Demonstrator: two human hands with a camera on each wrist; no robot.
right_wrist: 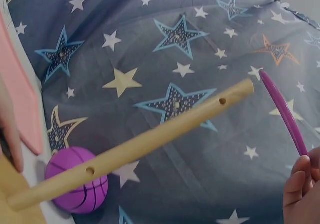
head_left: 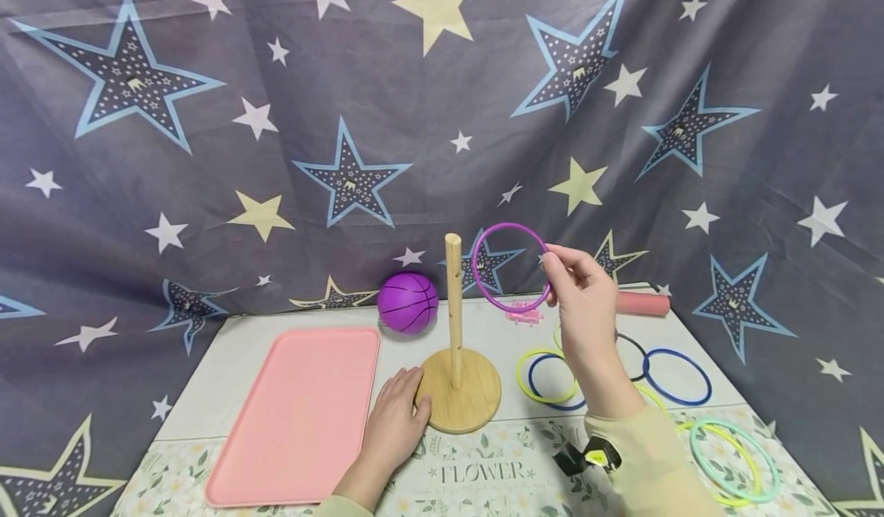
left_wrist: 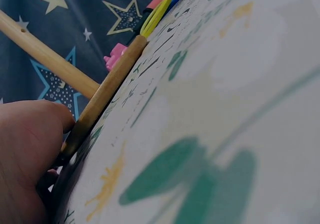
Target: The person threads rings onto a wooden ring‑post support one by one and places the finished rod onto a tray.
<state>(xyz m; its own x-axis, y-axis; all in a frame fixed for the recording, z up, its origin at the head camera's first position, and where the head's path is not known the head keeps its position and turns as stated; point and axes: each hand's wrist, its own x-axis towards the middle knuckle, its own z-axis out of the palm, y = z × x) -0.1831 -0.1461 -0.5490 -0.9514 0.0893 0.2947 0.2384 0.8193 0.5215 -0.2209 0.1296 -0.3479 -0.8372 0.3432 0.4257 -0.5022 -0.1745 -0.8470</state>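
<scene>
My right hand (head_left: 587, 294) pinches a thin purple ring (head_left: 494, 302) by its right side, raised upright to the right of a wooden peg (head_left: 455, 310). The right wrist view shows the purple ring (right_wrist: 284, 111) nearly edge-on, apart from the peg's top, with the fingers (right_wrist: 298, 181) at its lower end. The peg rises from a round wooden base (head_left: 463, 409). Against the base's left edge rests my left hand (head_left: 397, 421), its fingers fairly straight and the thumb touching the rim. In the left wrist view, the left hand (left_wrist: 30, 134) partly hides the base.
A pink tray (head_left: 297, 417) lies at the left. Behind the peg sits a purple ball (head_left: 407, 303). Several yellow, blue, black and green rings, including a blue ring (head_left: 709, 383), lie at the right. A small pink object (head_left: 525, 317) and a pink cylinder (head_left: 645, 304) stand at the back.
</scene>
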